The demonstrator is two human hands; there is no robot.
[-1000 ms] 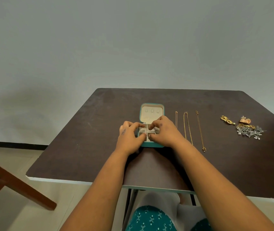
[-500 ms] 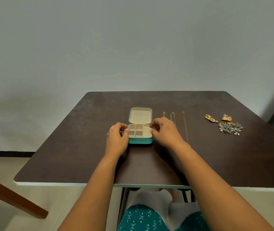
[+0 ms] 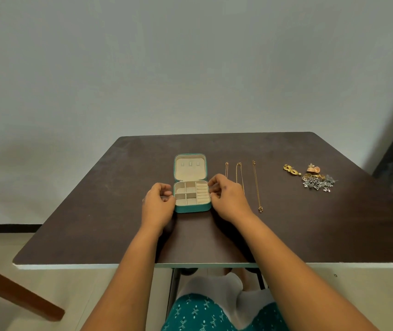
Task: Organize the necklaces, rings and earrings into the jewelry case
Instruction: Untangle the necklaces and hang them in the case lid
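Open teal jewelry case [image 3: 192,208] with cream compartments, lid flat; right of it three thin gold chain necklaces [image 3: 256,185] laid parallel, farther right mixed gold-and-silver earrings and rings heap [image 3: 317,179]

no readable text, labels, numbers or signs anywhere

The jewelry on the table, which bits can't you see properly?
All in the head view:
- Pile of rings and earrings: too small and tangled to count.
- Leftmost necklace: lower part hidden behind the right hand.
- Jewelry case: side walls covered by both hands; left hand.
- Lid hooks: too small to make out.
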